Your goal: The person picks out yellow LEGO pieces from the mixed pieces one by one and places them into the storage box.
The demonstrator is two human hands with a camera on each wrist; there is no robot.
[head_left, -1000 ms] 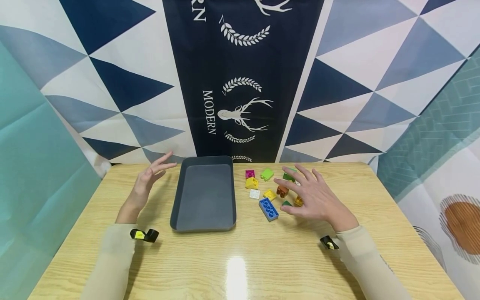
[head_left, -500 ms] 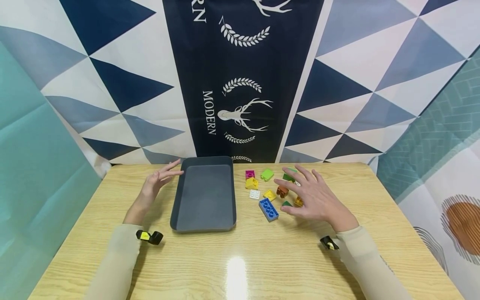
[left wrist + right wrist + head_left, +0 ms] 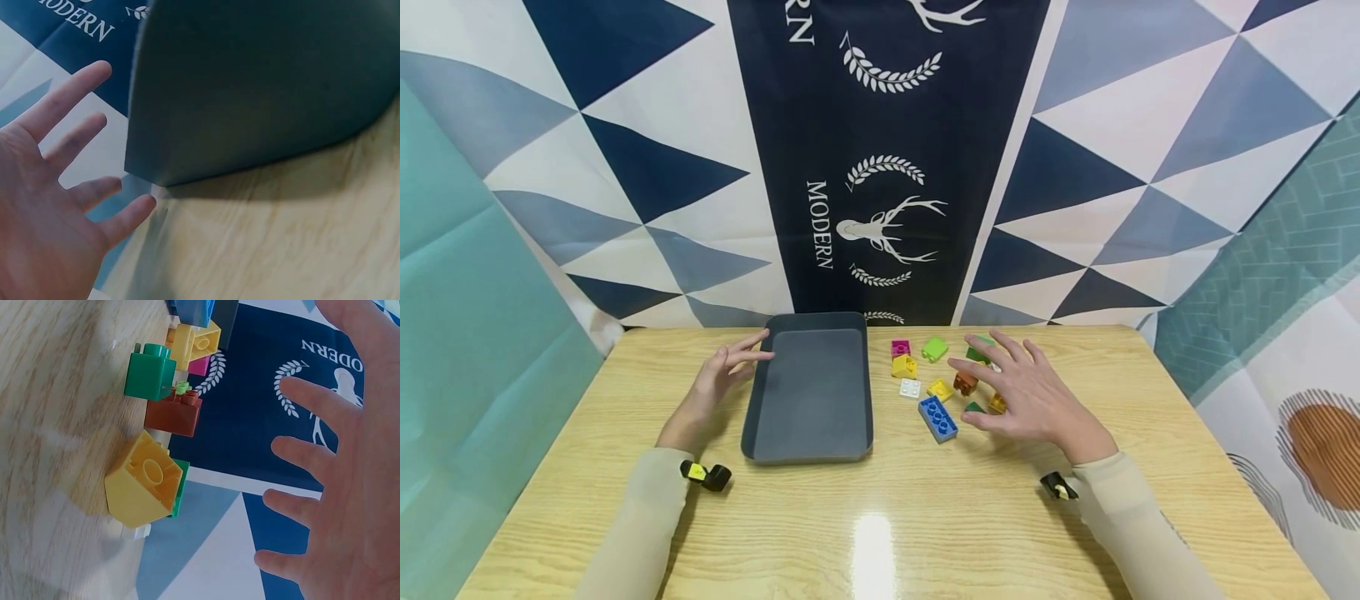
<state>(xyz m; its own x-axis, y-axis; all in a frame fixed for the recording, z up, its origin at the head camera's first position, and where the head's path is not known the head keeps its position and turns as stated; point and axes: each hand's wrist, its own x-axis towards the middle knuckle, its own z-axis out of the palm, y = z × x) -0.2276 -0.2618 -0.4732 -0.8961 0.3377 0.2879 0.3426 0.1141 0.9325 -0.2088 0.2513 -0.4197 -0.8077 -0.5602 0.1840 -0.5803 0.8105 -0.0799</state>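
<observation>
My left hand [image 3: 717, 385] is beside the left wall of a dark grey tray [image 3: 812, 454], its fingertips overlapping the rim in the head view. In the left wrist view the fingers are spread and hold nothing, near the tray's outer wall [image 3: 262, 94]. Over the right part of a group of toy bricks hovers my right hand [image 3: 1030, 392], fingers spread and nothing held. Below it in the right wrist view lie a yellow sloped brick [image 3: 140, 484], a green brick [image 3: 150, 372] and a brown brick [image 3: 175, 412]. The hand partly hides these bricks in the head view.
Between tray and right hand lie a blue brick [image 3: 937, 418], a white brick [image 3: 910, 388], a yellow brick [image 3: 904, 367], a magenta brick [image 3: 900, 347] and a lime green brick [image 3: 934, 348]. A patterned cloth [image 3: 880, 108] stands behind the wooden table [image 3: 790, 533].
My left hand has moved right and a little toward me, from beyond the table's left part to the tray's left rim. The right hand, tray and bricks stay put.
</observation>
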